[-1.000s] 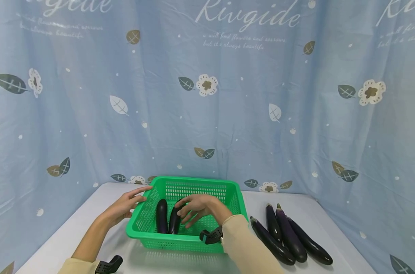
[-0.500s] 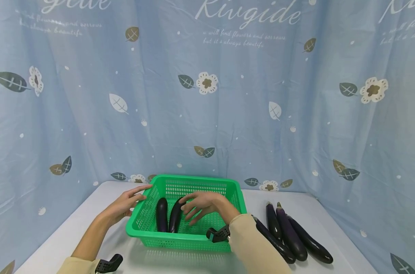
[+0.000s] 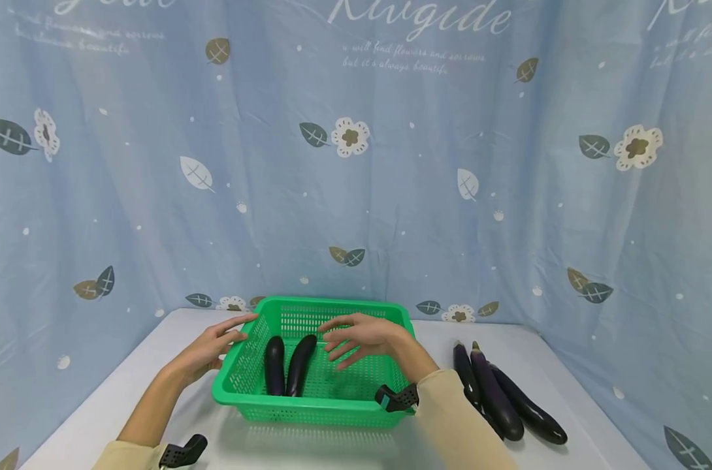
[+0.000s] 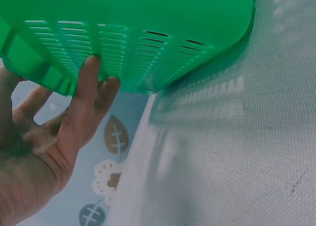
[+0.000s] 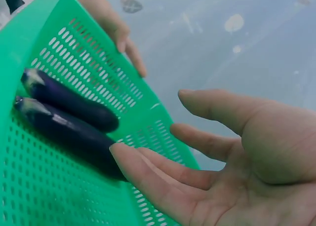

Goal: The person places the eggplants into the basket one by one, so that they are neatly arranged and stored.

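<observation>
My left hand (image 3: 206, 349) is at the left side of the green plastic basket (image 3: 321, 403), its fingers fairly straight and spread, touching the rim. The left wrist view shows two fingertips against the slotted outer wall. Inside the basket, to the left, lie two dark purple eggplants: a left eggplant (image 3: 275, 367) and a slightly slanted right eggplant (image 3: 300, 365). Over the basket's middle, my right hand (image 3: 362, 338) holds nothing, fingers spread and loosely bent. In the right wrist view its fingertips overlap the nearer eggplant (image 5: 66, 134).
Right of the basket, several more eggplants (image 3: 497, 398) lie side by side on the white table (image 3: 438, 336); my right sleeve (image 3: 456, 418) partly covers them. A blue patterned curtain (image 3: 391, 196) hangs behind and along both sides.
My right hand has moved right and slightly up, away from the right eggplant, uncovering its upper end. The left hand stays at the rim. The view has tilted slightly down.
</observation>
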A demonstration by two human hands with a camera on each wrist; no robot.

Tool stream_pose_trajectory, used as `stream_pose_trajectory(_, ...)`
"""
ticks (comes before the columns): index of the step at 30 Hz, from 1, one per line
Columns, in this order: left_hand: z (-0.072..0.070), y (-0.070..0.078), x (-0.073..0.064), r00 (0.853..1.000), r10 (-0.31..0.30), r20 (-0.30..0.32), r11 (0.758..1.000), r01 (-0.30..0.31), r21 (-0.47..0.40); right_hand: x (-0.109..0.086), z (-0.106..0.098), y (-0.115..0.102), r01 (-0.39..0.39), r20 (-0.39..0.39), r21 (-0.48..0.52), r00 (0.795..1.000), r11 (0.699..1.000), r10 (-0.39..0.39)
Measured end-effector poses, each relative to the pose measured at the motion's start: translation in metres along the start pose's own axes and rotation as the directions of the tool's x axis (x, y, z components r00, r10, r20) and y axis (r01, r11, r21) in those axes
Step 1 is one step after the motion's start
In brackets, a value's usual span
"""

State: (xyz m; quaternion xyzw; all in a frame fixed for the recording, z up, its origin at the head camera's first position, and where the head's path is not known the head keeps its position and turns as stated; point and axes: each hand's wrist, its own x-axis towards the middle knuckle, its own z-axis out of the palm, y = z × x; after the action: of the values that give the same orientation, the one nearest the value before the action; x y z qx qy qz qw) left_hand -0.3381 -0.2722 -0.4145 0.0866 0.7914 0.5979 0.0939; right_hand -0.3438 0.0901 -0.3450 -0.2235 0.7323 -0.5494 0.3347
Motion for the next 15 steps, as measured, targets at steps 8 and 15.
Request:
stream_pose_trajectory(8,-0.001,-0.001,0.001,1.000,0.006,-0.001,0.999,-0.006,0.031,-0.022,-0.014,-0.003,0.077,-0.010,-0.020,0.997,0.997,-0.077)
stream_pose_trajectory(15,-0.001,0.001,0.001,1.000,-0.006,0.003,1.000,0.006,0.016,-0.045,-0.025,0.000,0.119,-0.028,-0.054,0.992,0.991,-0.121)
